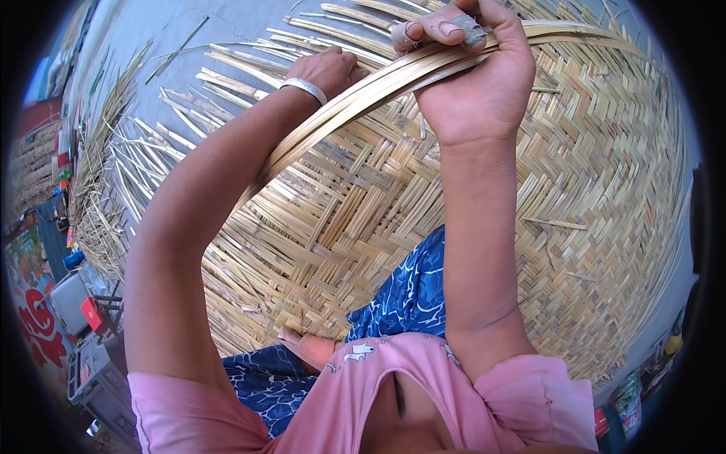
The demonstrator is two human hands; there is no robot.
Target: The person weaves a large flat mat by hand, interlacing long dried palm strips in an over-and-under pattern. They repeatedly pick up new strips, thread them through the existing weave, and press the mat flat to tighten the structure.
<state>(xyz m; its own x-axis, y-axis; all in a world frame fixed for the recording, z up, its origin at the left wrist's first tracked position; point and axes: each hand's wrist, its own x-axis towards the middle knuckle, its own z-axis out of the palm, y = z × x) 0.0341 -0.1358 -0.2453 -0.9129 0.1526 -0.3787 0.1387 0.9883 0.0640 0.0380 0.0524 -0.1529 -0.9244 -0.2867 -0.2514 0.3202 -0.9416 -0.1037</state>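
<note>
A wide mat of woven split-reed strips lies under and around me, its herringbone weave tight on the right. Loose strip ends fan out along its left and far edges. My right hand is raised, palm toward me, and closed round a bundle of long flat reed strips; tape wraps some of its fingertips. The bundle arcs from the far right down past my left forearm. Beyond it, my left hand, with a pale bangle at the wrist, curls down at the loose ends. What its fingers hold is hidden.
Loose reeds are heaped on the grey floor at the left. A grey crate and a red box stand at the lower left. My legs in blue patterned cloth rest on the mat.
</note>
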